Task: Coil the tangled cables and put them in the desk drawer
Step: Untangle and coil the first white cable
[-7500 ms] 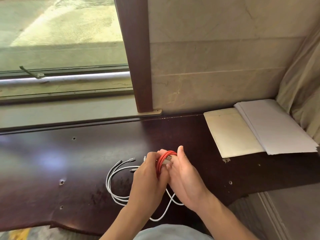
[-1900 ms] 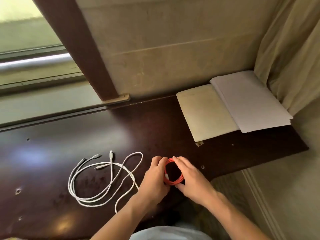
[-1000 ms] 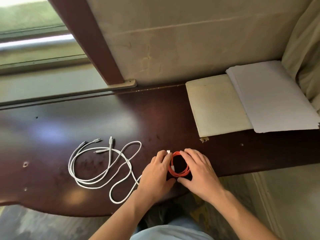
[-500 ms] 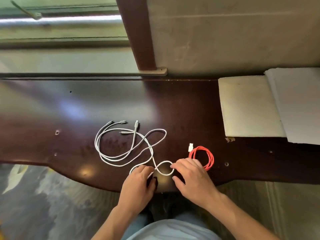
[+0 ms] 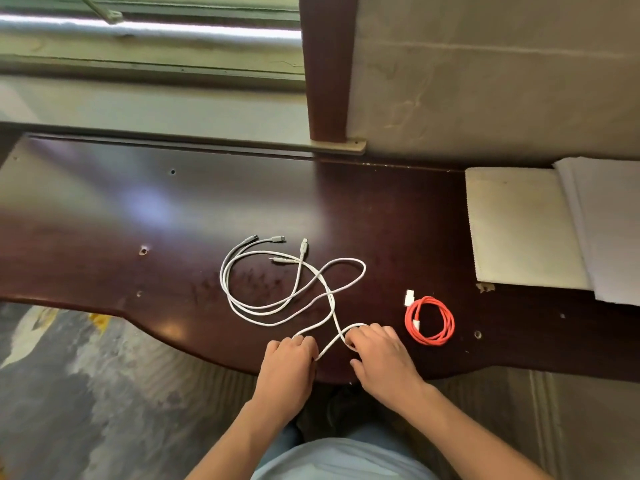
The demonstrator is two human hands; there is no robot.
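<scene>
Lying loose across the middle of the frame, the white cable (image 5: 294,289) sprawls over the dark surface (image 5: 104,220) in several overlapping loops, its plugs fanned out toward the upper middle. Its nearest loop runs down to the lower centre, where both hands meet it. The left hand (image 5: 289,362) has its fingers curled down over one strand at the surface's front edge; the right hand (image 5: 382,358) has its fingertips bent over the small loop just beside it. Each grip looks pressed down onto the cord rather than spread, though whether either truly pinches the cable is hidden under the fingers.

Judging by how it drapes, this cord is light, limp and thin, probably braided, so it should slide easily on the glossy wood and spring out of shape if let go. A sensible hold would be near one end, pinching just behind a plug and feeding the slack through the other hand, since crossings in the middle could snag.

Right of the hands, apart from them, the red cable (image 5: 429,320) sits already wound in a tight ring. No drawer is visible.
</scene>
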